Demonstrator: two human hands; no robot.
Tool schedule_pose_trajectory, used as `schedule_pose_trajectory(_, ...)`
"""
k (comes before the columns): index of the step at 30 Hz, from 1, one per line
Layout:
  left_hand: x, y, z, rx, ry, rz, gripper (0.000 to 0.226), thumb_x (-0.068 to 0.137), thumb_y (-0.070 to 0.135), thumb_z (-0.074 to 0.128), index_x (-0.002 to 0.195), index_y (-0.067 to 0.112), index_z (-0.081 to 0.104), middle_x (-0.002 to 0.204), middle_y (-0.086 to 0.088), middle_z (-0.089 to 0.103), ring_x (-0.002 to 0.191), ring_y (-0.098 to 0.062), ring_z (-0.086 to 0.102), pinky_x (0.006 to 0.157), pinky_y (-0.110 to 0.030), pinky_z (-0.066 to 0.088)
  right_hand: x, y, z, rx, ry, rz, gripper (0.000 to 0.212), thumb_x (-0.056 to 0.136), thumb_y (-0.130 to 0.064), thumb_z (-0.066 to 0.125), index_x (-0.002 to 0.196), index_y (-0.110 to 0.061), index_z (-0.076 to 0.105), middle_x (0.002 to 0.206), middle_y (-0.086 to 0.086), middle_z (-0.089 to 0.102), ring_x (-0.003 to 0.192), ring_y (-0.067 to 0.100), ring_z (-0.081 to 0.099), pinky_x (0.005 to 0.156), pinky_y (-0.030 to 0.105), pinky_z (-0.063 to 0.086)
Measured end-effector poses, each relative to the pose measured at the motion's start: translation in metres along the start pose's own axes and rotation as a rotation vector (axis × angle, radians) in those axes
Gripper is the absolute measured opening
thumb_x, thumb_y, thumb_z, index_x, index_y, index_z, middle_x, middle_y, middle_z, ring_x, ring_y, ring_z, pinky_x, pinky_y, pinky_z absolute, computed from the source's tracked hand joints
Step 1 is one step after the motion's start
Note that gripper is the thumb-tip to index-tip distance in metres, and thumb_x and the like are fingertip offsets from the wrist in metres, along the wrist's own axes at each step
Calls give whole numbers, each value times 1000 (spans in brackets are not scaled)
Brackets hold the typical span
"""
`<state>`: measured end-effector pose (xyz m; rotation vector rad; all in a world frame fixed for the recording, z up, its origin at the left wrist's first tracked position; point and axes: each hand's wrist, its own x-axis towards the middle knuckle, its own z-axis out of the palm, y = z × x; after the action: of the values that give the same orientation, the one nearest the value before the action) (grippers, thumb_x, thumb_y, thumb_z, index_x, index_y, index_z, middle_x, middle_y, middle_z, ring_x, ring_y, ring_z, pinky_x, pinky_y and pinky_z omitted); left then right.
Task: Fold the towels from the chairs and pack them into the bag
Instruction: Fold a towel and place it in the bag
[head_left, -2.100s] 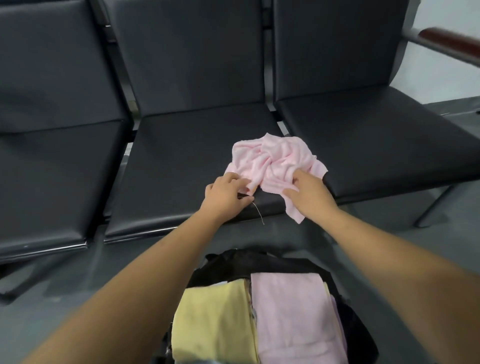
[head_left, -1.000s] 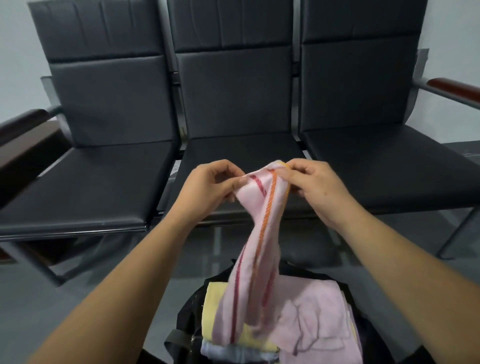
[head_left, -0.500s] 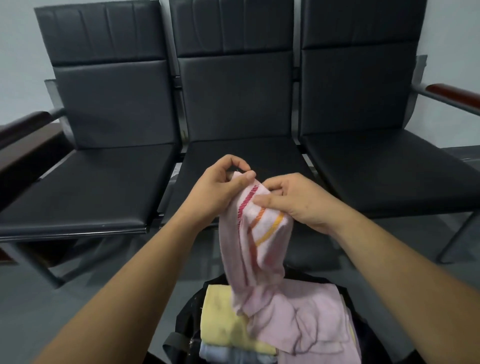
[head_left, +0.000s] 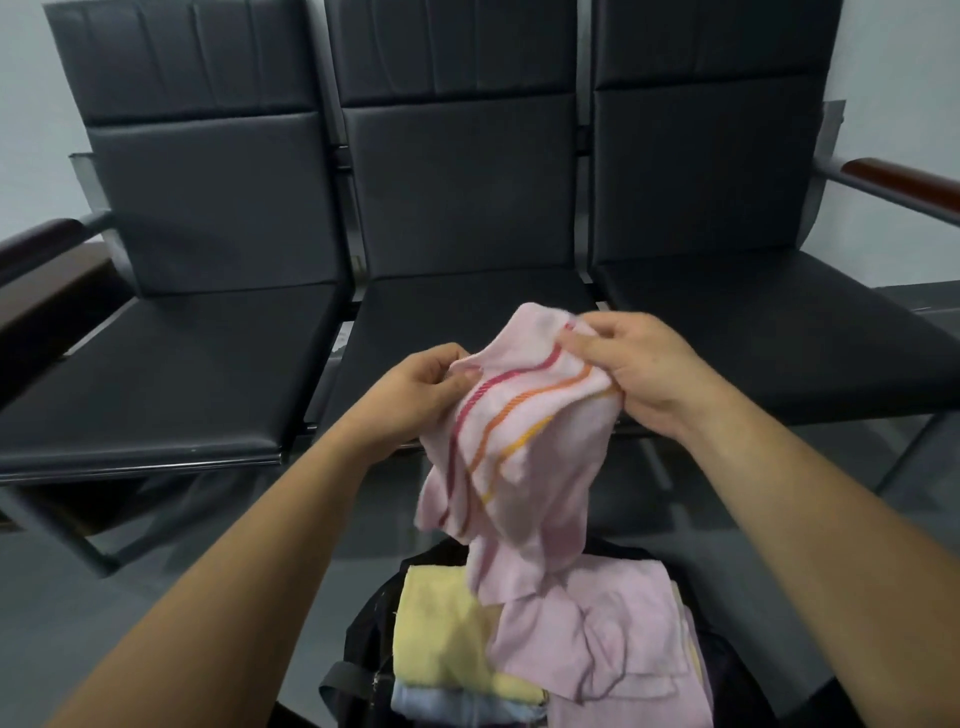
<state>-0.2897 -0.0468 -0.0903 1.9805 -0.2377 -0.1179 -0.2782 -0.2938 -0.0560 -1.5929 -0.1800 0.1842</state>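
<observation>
Since half a second ago the striped pink towel (head_left: 519, 441) has spread wider between the hands, the right hand (head_left: 634, 369) having drawn out to the right so that the red, orange and yellow stripes now run across in plain sight. In the head view, the left hand (head_left: 421, 387) pinches the towel's left upper edge between thumb and fingers, and the right hand's grip is closed on the upper right corner, thumb on top. The cloth is held in the air in front of the middle of three black chairs (head_left: 457, 332), whose seats show no towels. It hangs bunched and creased, its lower end reaching down to the open dark bag (head_left: 363, 639) on the floor; whether it touches the pile there cannot be told. In the bag lie a folded yellow towel (head_left: 436, 634) on the left, a pale blue towel (head_left: 441, 704) under it, and a folded pink towel (head_left: 623, 623) on the right. The step in hand looks to be opening out this last towel for folding. The next move likely calls for finding both top corners, pulling the edge taut, then folding it flat before packing it on the pile.
</observation>
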Motion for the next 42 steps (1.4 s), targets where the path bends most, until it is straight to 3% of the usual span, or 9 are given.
schedule_pose_trajectory(3,0,3,-1,171,10,80,11,92,27,70,82,29,70,77,10,69,75,-4,62,76,-31,49,-7,0,5,-200,-121,-15,16,95,-20,72,91,-5,78,88,15,77,78,18,71,73,31,56)
schedule_pose_trajectory(12,-6,-12,-19,556,-253,-229,21,85,43,79,93,24,76,93,7,77,90,-15,72,92,-41,56,4,2,-24,-69,452,-66,17,102,-19,56,92,-15,69,89,5,68,79,18,65,66,31,54)
schedule_pose_trajectory(18,-8,-4,-22,543,-26,-174,16,94,47,65,92,33,74,85,10,75,79,-8,67,76,-30,55,5,7,-19,-308,528,-126,14,98,-20,56,94,-11,66,91,8,71,84,24,68,73,41,57)
schedule_pose_trajectory(21,-8,6,-9,-170,50,-186,28,101,21,59,127,31,58,96,-11,71,84,-23,65,83,-44,58,1,8,-17,-385,453,-175,11,96,-16,62,105,-22,63,90,8,73,82,26,71,76,48,61)
schedule_pose_trajectory(24,-9,18,-1,-467,-67,-122,23,103,0,47,120,14,55,102,-20,65,87,-28,63,82,-41,60,-5,8,-6,-355,298,-216,36,95,-1,57,112,-31,67,87,12,73,73,25,71,59,41,57)
schedule_pose_trajectory(27,-9,18,0,-490,-140,-83,20,98,-7,52,114,1,61,104,-18,69,94,-24,70,86,-35,60,-12,8,11,-414,155,-162,29,99,-4,59,94,-26,78,95,-4,74,79,7,71,62,18,53)
schedule_pose_trajectory(30,-8,15,1,-408,-78,-92,30,93,-13,59,121,-2,61,103,-19,71,92,-23,72,86,-31,59,-17,6,22,-473,-3,-161,11,92,-22,74,101,-26,78,96,-9,74,88,6,71,75,24,54)
schedule_pose_trajectory(34,-9,18,6,-207,31,-61,16,92,11,72,102,-2,70,91,-21,76,80,-23,73,76,-31,61,-27,9,41,-792,-140,-101,58,75,-51,85,123,-25,64,113,-12,58,100,6,60,81,23,53)
schedule_pose_trajectory(42,-12,26,13,61,154,-53,32,93,25,72,71,6,57,63,-15,71,60,-26,73,58,-30,57,-25,27,55,-773,-86,-175,29,87,-45,72,91,-17,65,91,-7,54,81,9,56,66,26,46)
